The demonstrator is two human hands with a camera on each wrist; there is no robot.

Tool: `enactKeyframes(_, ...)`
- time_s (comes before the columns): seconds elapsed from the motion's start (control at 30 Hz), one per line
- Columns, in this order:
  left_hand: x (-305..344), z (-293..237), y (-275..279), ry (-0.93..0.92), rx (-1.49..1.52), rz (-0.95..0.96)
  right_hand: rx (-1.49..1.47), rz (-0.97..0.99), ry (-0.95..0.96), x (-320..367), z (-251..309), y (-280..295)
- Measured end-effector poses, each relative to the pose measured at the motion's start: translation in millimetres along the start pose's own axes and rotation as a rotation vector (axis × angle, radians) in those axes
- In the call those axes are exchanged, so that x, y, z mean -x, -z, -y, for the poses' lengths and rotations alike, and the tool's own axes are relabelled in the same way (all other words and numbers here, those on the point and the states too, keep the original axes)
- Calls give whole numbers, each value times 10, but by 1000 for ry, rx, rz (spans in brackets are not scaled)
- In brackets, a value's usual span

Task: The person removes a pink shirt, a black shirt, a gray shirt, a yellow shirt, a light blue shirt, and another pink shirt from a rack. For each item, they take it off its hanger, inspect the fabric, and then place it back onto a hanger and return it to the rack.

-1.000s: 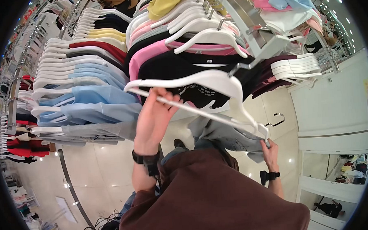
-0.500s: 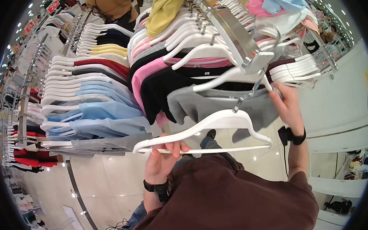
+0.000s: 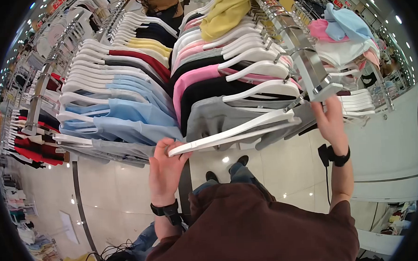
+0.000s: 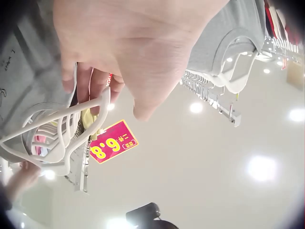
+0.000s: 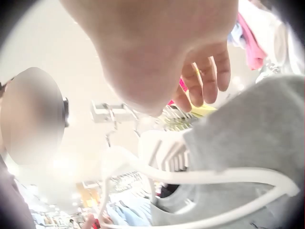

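Observation:
A bare white hanger (image 3: 232, 132) slants in front of the rack in the head view, its right end near the end of the metal rail (image 3: 307, 70). My left hand (image 3: 165, 172) hooks its fingers round the hanger's left end, the thumb standing apart. Just behind hangs a grey shirt (image 3: 211, 114) on another white hanger. My right hand (image 3: 331, 125) is raised beside the rail's end. From the right wrist, its fingers (image 5: 208, 85) look extended and apart from the bare hanger (image 5: 219, 176) below. The left wrist view shows my left hand (image 4: 133, 52) close above the hanger end.
Behind the grey shirt, black, pink (image 3: 190, 80) and other tops crowd the rail on white hangers. A second rack with light blue tops (image 3: 138, 115) stands at left. White shelving (image 3: 383, 160) is at right. Another person (image 3: 164, 4) stands at the back.
The grey shirt, low in my right hand a second ago, now hangs at the rack's front. My right hand rose to the rail's end. The bare hanger tilted and moved closer to the rack.

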State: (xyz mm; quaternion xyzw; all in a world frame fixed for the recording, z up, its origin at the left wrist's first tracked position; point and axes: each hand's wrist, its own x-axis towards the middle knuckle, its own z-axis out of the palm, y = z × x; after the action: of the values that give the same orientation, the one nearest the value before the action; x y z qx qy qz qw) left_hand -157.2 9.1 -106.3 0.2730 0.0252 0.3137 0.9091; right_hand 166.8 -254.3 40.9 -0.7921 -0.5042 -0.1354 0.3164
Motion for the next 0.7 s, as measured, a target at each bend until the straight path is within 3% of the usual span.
enactKeyframes(0.13,-128,83,-50,11,-195,18,-13,-146,76,-488,272,445)
enactKeyframes(0.27,-151,147,-159,-11,-307,-21,13,-138,289,-1384,516,511)
enactKeyframes(0.33,-111,151,-193,-12,-297,-11,-22,54,302,-1904,526,418)
enactKeyframes(0.4,-56,172,-260,28,-374,-101,246,216,417,-2348,765,339)
enactKeyframes(0.47,32,219,-279,41,-393,-147,413,412,325,-2738,796,184)
enactKeyframes(0.6,256,270,-119,63,-447,-194,494,461,318,-3186,788,-64)
enactKeyframes(0.67,360,286,-36,67,-471,-228,605,760,244,-3317,916,-60)
enactKeyframes(0.7,394,275,-24,67,-468,-237,683,663,270,-3367,804,-179)
